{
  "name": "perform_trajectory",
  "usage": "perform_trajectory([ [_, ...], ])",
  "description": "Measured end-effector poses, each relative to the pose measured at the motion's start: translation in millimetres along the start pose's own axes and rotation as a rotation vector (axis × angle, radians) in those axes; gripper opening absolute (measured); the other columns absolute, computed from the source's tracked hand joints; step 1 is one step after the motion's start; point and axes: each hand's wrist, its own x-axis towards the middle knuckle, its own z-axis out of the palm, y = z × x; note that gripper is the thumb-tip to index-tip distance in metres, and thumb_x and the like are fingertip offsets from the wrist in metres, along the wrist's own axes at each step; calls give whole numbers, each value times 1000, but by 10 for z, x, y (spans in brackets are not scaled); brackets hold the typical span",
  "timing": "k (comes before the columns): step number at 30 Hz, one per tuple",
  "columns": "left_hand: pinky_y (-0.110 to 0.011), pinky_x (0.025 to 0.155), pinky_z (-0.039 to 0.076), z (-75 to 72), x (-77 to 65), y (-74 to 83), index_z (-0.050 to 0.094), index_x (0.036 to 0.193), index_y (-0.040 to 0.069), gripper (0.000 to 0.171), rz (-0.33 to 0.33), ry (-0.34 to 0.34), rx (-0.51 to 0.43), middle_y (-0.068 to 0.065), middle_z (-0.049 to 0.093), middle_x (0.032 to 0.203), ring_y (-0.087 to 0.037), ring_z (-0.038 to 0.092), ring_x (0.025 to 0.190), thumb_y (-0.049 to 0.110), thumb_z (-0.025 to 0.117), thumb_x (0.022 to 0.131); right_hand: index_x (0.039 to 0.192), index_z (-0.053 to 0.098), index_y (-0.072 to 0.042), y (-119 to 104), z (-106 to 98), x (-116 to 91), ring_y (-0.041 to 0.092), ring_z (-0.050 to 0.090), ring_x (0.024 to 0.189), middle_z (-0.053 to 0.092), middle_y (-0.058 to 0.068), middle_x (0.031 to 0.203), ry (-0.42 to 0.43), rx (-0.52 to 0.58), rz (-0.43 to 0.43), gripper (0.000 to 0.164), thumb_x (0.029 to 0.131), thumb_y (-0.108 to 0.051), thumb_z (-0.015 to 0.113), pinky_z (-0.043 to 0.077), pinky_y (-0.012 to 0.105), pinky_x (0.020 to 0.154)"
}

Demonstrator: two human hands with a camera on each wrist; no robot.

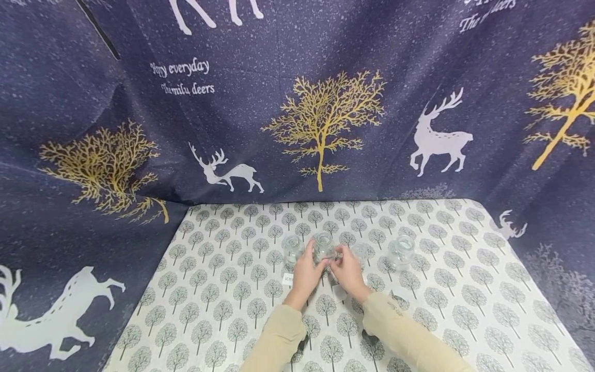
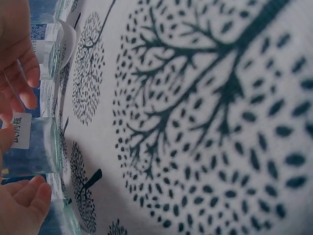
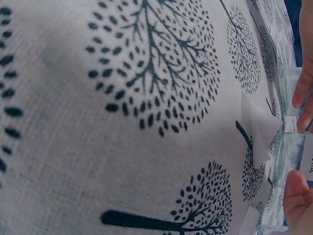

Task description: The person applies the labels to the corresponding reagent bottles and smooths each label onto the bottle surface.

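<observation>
Curling around a clear glass jar (image 1: 324, 247), the left hand (image 1: 304, 274) and right hand (image 1: 347, 272) both grip it.

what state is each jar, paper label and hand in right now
clear glass jar in the middle: upright, held between both hands
clear glass jar at the left: upright, untouched
clear glass jar at the right: upright, standing apart
small white paper label: flat on the tree-print tablecloth
left hand: fingers on the middle jar
right hand: fingers at the middle jar
</observation>
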Motion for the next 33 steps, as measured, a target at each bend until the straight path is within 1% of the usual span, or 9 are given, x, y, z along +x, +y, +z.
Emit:
perform_trajectory([
  [4, -23, 54, 46, 11, -2, -20, 32, 135, 13, 71, 6, 0, -3, -15, 64, 88, -11, 47, 48, 36, 64, 76, 128, 37, -3, 26, -11, 33, 17, 59, 79, 53, 16, 118, -27, 29, -25, 56, 78, -8, 63, 50, 21, 61],
  [7, -25, 57, 48, 16, -10, -36, 32, 136, 13, 70, 11, -9, -16, -16, 64, 92, -15, 53, 54, 36, 63, 78, 134, 30, -4, 61, -15, 73, 19, 60, 80, 47, 19, 126, -69, 47, -44, 64, 79, -9, 63, 50, 21, 60],
  [11, -33, 71, 51, 13, -24, -65, 32, 136, 11, 66, 50, -8, -39, -19, 62, 104, -23, 61, 73, 33, 60, 80, 135, 29, -7, 74, -22, 117, 18, 58, 77, 47, 18, 125, -112, 74, -21, 67, 78, -12, 64, 48, 19, 55],
  [12, -34, 73, 51, 11, -26, -73, 32, 136, 11, 65, 58, -11, -49, -19, 61, 107, -24, 60, 74, 32, 60, 81, 135, 29, -8, 71, -25, 125, 18, 57, 76, 48, 18, 124, -114, 82, -20, 68, 77, -13, 65, 47, 20, 55],
  [15, -34, 65, 50, -7, -31, -100, 29, 137, 12, 64, 69, -49, -84, -19, 62, 91, -23, 56, 63, 34, 57, 83, 135, 31, -8, 68, -25, 137, 16, 55, 73, 50, 18, 118, -115, 94, -27, 69, 76, -13, 66, 47, 20, 54],
  [18, -35, 68, 50, -27, -32, -121, 27, 139, 15, 67, 67, -92, -119, -18, 62, 95, -23, 56, 64, 40, 54, 83, 134, 33, -8, 78, -22, 135, 13, 51, 69, 51, 16, 111, -108, 75, -42, 67, 76, -13, 66, 46, 19, 53],
  [20, -40, 78, 49, -36, -33, -122, 28, 138, 15, 69, 70, -98, -141, -17, 61, 105, -25, 60, 82, 44, 53, 80, 133, 34, -9, 88, -27, 126, 11, 50, 68, 51, 14, 108, -102, 55, -56, 65, 76, -14, 66, 45, 19, 52],
  [23, -45, 90, 43, -35, -33, -127, 31, 137, 17, 70, 69, -83, -164, -15, 55, 121, -30, 56, 104, 48, 53, 78, 131, 36, -8, 106, -34, 116, 10, 48, 67, 52, 13, 105, -93, 23, -73, 64, 76, -17, 66, 44, 18, 52],
  [33, -32, 85, 48, -4, -39, -198, 39, 132, 20, 54, 100, -7, -168, -10, 56, 120, -24, 61, 99, 30, 57, 82, 131, 38, -10, 111, -88, 82, 16, 58, 78, 54, 12, 110, -101, -6, -100, 58, 79, -15, 63, 50, 21, 67],
])
